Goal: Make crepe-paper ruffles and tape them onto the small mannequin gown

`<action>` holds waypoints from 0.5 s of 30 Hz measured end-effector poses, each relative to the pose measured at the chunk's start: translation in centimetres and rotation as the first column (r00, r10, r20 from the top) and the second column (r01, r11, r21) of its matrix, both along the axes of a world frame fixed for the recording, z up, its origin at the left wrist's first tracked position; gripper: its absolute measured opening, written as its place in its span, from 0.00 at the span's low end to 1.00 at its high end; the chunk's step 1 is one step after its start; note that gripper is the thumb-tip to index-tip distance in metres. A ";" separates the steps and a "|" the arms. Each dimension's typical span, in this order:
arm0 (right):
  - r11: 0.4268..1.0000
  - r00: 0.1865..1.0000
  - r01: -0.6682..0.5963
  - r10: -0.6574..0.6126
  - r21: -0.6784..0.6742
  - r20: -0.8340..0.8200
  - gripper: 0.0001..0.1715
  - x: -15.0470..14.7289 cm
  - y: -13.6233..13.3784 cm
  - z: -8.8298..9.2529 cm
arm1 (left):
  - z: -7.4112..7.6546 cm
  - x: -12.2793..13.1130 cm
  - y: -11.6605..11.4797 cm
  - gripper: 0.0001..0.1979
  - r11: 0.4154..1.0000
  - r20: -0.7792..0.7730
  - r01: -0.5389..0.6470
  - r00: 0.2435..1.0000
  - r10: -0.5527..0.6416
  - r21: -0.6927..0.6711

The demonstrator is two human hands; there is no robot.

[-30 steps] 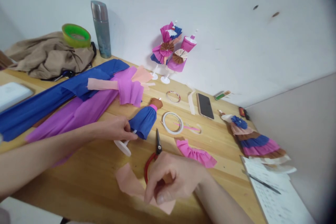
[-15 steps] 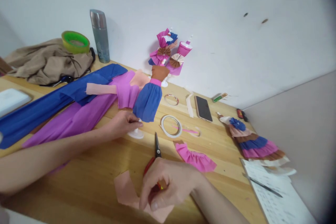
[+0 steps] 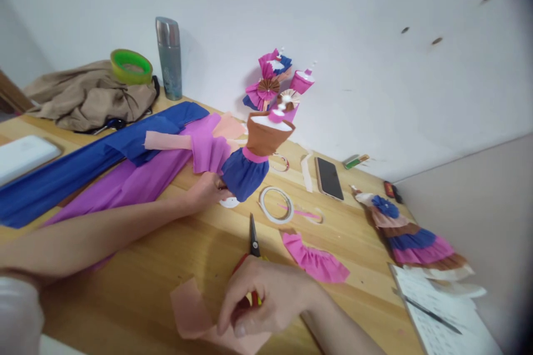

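My left hand (image 3: 210,191) is closed on the stand of a small dress form (image 3: 270,138), just under its skirt. The form wears a brown crepe paper top, a pink waistband and a blue skirt, and tilts toward me. Its white round base shows partly beneath my fingers. Lower down, my right hand (image 3: 266,294) is curled with thumb and index finger on a peach crepe paper strip (image 3: 189,308). Scissors (image 3: 254,241) with red and yellow handles lie partly hidden under that hand. A gathered pink paper ruffle (image 3: 318,260) lies to its right.
Blue (image 3: 83,147) and purple crepe paper (image 3: 125,186) stretch across the left. Tape rolls (image 3: 276,205), a phone (image 3: 330,177), and written paper (image 3: 441,316) lie rightward. Decorated dress forms (image 3: 268,86), a thermos (image 3: 170,61) and brown cloth (image 3: 87,94) stand or lie at the back.
The dress form has tipped toward me, so its white top and neck now show. My left hand has risen slightly with it. The right hand stays nearly in place on the peach strip.
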State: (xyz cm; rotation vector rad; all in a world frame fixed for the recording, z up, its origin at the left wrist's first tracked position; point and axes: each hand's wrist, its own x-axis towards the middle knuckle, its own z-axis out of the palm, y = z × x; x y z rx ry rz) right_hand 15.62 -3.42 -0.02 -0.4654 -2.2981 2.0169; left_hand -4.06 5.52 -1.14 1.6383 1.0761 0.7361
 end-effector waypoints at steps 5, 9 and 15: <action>1.000 0.998 0.009 -0.010 -0.017 -0.059 0.13 -0.3 0.0 1.0 | 0.5 0.0 -0.2 0.09 1.000 -0.072 -0.008 0.997 0.008 0.005; 0.995 0.990 0.091 -0.094 -0.033 -0.105 0.13 0.0 0.2 2.1 | 0.7 -0.4 -0.3 0.16 1.000 -0.192 0.001 0.981 0.002 0.013; 0.983 0.977 0.180 -0.181 -0.020 -0.109 0.13 0.4 0.5 1.9 | -0.8 -0.8 0.1 0.17 0.999 -0.282 0.036 0.959 -0.031 0.011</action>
